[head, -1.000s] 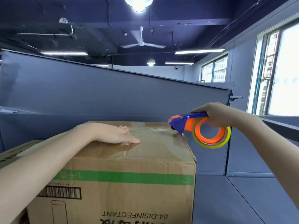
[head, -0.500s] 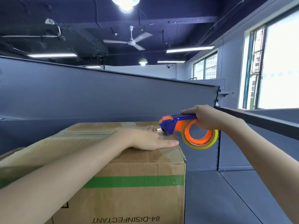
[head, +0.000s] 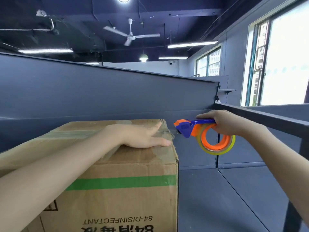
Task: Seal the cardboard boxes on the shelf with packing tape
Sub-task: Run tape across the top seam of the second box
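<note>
Whereas the tape dispenser met the top of the cardboard box a second ago, it now sits just off the box's right edge, centre right of frame. The right hand is curled round its handle. The left hand, flat with fingers straight, has slid to that edge of the box, which fills the lower left.

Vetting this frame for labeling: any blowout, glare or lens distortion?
Head view: window blown out white, ceiling dark; wide-angle skews the shelf wall; box, dispenser, left hand and right hand sharp, no motion blur; faint sheen on the tape on the box top.
</note>
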Action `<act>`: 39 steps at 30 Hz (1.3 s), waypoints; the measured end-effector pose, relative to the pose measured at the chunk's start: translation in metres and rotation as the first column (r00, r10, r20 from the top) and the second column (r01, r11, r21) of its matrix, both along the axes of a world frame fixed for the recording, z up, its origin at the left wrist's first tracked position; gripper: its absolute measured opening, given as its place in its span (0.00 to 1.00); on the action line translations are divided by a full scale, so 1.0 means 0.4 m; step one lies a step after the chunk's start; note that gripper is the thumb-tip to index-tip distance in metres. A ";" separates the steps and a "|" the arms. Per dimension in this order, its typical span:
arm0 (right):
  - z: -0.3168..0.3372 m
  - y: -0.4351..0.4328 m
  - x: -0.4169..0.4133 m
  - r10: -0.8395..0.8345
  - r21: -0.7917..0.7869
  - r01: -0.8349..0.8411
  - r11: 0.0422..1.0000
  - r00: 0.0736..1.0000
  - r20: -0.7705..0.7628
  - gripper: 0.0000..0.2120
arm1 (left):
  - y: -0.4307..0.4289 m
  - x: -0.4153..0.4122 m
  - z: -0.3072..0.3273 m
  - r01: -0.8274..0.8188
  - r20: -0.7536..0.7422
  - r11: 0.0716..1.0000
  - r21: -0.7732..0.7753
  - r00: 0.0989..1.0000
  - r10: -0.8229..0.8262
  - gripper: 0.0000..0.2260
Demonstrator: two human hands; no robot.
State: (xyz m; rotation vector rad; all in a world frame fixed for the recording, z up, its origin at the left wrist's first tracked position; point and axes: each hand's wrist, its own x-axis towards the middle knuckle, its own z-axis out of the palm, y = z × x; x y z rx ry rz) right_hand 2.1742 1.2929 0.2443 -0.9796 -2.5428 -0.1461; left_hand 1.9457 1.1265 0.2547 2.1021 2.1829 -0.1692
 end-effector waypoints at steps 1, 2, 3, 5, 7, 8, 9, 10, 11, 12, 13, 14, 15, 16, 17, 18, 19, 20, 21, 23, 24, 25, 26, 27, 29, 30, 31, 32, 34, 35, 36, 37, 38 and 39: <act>-0.009 0.000 0.005 0.006 -0.001 -0.006 1.000 1.000 -0.019 0.29 | 0.001 0.000 -0.001 0.001 -0.005 1.000 -0.011 1.000 -0.001 0.53; -0.013 0.002 0.009 0.009 0.004 -0.008 1.000 0.999 -0.037 0.29 | 0.002 0.000 -0.002 -0.009 -0.017 1.000 -0.017 1.000 0.009 0.52; -0.014 0.004 0.013 0.012 0.012 -0.012 1.000 0.999 -0.052 0.29 | 0.002 0.001 -0.004 -0.024 -0.028 1.000 -0.019 0.999 0.024 0.51; -0.008 0.008 0.018 0.029 0.030 -0.027 0.999 0.997 -0.069 0.29 | -0.003 0.001 -0.006 -0.044 -0.028 0.999 -0.007 0.999 0.044 0.51; -0.003 0.013 0.034 0.025 0.042 -0.022 0.999 0.997 -0.071 0.29 | -0.014 -0.004 -0.005 -0.043 -0.007 0.999 0.001 0.999 0.043 0.51; -0.002 0.016 0.049 0.009 0.040 -0.006 0.999 0.998 -0.068 0.30 | -0.017 -0.004 -0.003 -0.036 0.001 0.999 -0.005 0.999 0.036 0.50; -0.003 0.019 0.064 -0.008 0.033 0.010 0.999 0.998 -0.062 0.30 | -0.021 -0.001 0.000 -0.030 0.002 0.999 -0.017 1.000 0.030 0.50; -0.006 0.021 0.074 -0.017 0.026 0.019 0.999 0.999 -0.049 0.30 | -0.021 0.005 0.006 -0.026 -0.005 0.999 -0.031 1.000 0.026 0.50; -0.009 0.020 0.077 -0.021 0.028 0.021 0.999 0.999 -0.027 0.31 | -0.018 0.013 0.014 -0.026 -0.020 0.999 -0.045 0.999 0.026 0.50; -0.016 0.016 0.070 -0.019 0.038 0.019 0.999 1.000 0.005 0.31 | -0.012 0.022 0.026 -0.033 -0.042 0.998 -0.056 0.999 0.031 0.51; -0.027 0.014 0.060 -0.016 0.040 0.014 0.999 0.999 0.040 0.32 | -0.004 0.032 0.038 -0.047 -0.071 0.997 -0.061 0.997 0.043 0.51; -0.040 0.012 0.047 -0.011 0.033 0.008 0.999 0.998 0.068 0.32 | 0.008 0.041 0.047 -0.059 -0.100 0.997 -0.058 0.994 0.053 0.50; -0.051 0.010 0.033 -0.003 0.020 0.001 1.000 0.997 0.080 0.31 | 0.020 0.050 0.052 -0.060 -0.116 0.997 -0.043 0.992 0.054 0.48; -0.061 0.013 0.021 0.007 0.005 -0.007 1.000 0.997 0.083 0.32 | 0.031 0.061 0.052 -0.039 -0.104 0.999 -0.017 0.994 0.037 0.43; -0.067 0.017 0.012 0.013 -0.008 -0.012 1.000 0.996 0.085 0.32 | 0.040 0.073 0.046 0.002 -0.077 1.000 0.014 0.997 -0.001 0.38; -0.072 0.021 0.002 0.012 -0.014 -0.011 1.000 0.995 0.095 0.32 | 0.051 0.083 0.034 0.050 -0.049 0.998 0.037 0.998 -0.048 0.34; -0.075 0.025 -0.005 0.005 -0.015 -0.004 1.000 0.994 0.113 0.33 | 0.058 0.090 0.019 0.088 -0.027 0.995 0.051 0.996 -0.087 0.31; -0.074 0.028 -0.013 -0.002 -0.012 0.003 1.000 0.992 0.127 0.33 | 0.063 0.093 0.005 0.106 -0.009 0.992 0.064 0.994 -0.105 0.27; -0.074 0.031 -0.020 -0.005 -0.020 0.008 1.000 0.991 0.132 0.33 | 0.064 0.090 -0.005 0.108 0.004 0.991 0.077 0.994 -0.109 0.25; -0.069 0.032 -0.034 -0.008 -0.042 0.014 0.999 0.991 0.132 0.34 | 0.065 0.074 -0.014 0.118 0.015 0.989 0.086 0.993 -0.120 0.22; -0.071 0.031 -0.042 -0.018 -0.051 0.026 0.998 0.989 0.146 0.34 | 0.065 0.061 -0.012 0.129 0.009 0.989 0.072 0.991 -0.130 0.21; -0.080 0.031 -0.047 -0.029 -0.031 0.036 0.999 0.980 0.198 0.33 | 0.063 0.043 -0.009 0.145 -0.002 0.988 0.057 0.989 -0.145 0.20; -0.097 0.024 -0.053 -0.044 0.049 0.031 0.998 0.954 0.296 0.30 | 0.058 0.025 -0.005 0.149 -0.013 0.988 0.043 0.989 -0.149 0.20; -0.130 0.011 -0.054 -0.064 0.108 0.023 0.994 0.915 0.398 0.27 | 0.050 0.005 -0.002 0.148 -0.031 0.988 0.032 0.989 -0.147 0.20; -0.221 -0.001 -0.037 -0.059 0.011 0.061 0.998 0.882 0.468 0.27 | 0.035 -0.038 0.000 0.155 -0.092 0.988 0.023 0.984 -0.153 0.20; -0.263 -0.006 -0.026 -0.043 -0.124 0.104 0.987 0.906 0.422 0.29 | 0.032 -0.052 -0.002 0.152 -0.086 0.988 0.021 0.985 -0.150 0.20; -0.291 -0.010 -0.025 -0.050 -0.215 0.130 0.968 0.938 0.343 0.31 | 0.031 -0.063 -0.001 0.178 -0.100 0.984 0.026 0.980 -0.175 0.20; -0.299 -0.008 -0.037 -0.062 -0.222 0.127 0.967 0.958 0.279 0.31 | 0.032 -0.071 0.003 0.213 -0.137 0.976 0.046 0.969 -0.205 0.20; -0.296 0.016 -0.079 -0.070 -0.186 0.114 0.976 0.972 0.224 0.30 | 0.043 -0.071 0.009 0.252 -0.255 0.965 0.076 0.940 -0.225 0.18; -0.290 0.017 -0.103 -0.061 -0.179 0.099 0.979 0.977 0.206 0.30 | 0.051 -0.064 0.011 0.264 -0.312 0.961 0.086 0.923 -0.225 0.17; -0.284 0.014 -0.126 -0.049 -0.172 0.082 0.982 0.981 0.186 0.30 | 0.059 -0.064 0.008 0.278 -0.363 0.956 0.094 0.904 -0.228 0.16; -0.281 0.010 -0.148 -0.041 -0.161 0.071 0.984 0.982 0.183 0.31 | 0.068 -0.067 0.006 0.303 -0.393 0.949 0.090 0.886 -0.246 0.15; -0.278 0.006 -0.164 -0.037 -0.155 0.066 0.986 0.982 0.186 0.31 | 0.075 -0.067 0.004 0.291 -0.385 0.954 0.068 0.890 -0.244 0.15; -0.274 0.005 -0.175 -0.036 -0.146 0.062 0.987 0.984 0.176 0.31 | 0.081 -0.072 0.001 0.299 -0.399 0.954 0.038 0.880 -0.260 0.16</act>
